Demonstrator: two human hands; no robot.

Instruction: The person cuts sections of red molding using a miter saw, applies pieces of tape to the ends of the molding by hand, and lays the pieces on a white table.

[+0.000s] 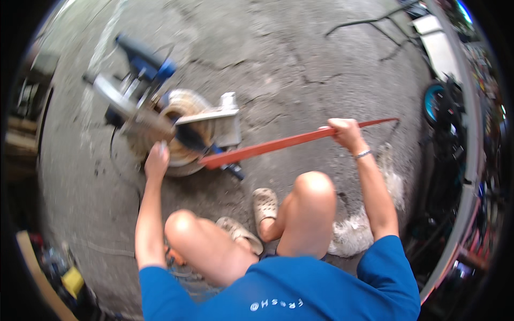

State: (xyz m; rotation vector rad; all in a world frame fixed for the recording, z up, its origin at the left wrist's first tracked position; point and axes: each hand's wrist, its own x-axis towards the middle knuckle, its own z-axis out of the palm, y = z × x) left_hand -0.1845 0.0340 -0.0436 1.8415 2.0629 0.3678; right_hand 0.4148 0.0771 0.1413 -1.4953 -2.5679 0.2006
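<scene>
My right hand (347, 135) is wrapped round a long red bar (278, 144), gripping it toward its far right part. The bar's wider left end lies at the front edge of a miter saw (184, 109) on the ground. Close to the saw's blade guard is my left hand (157, 160), its fingers closed together. Whatever they pinch, if anything, is too blurred to name. The saw's blue motor and handle (144, 56) point up and away to the left, and a pale metal fence (209, 116) crosses its round base.
Cracked concrete (241, 48) stretches round the saw. A white furry animal (353, 235) lies beside my right knee. A dark metal frame (375, 22) stands at the far right, near a turquoise-rimmed wheel (432, 103). A dark cord (115, 155) runs left of the saw.
</scene>
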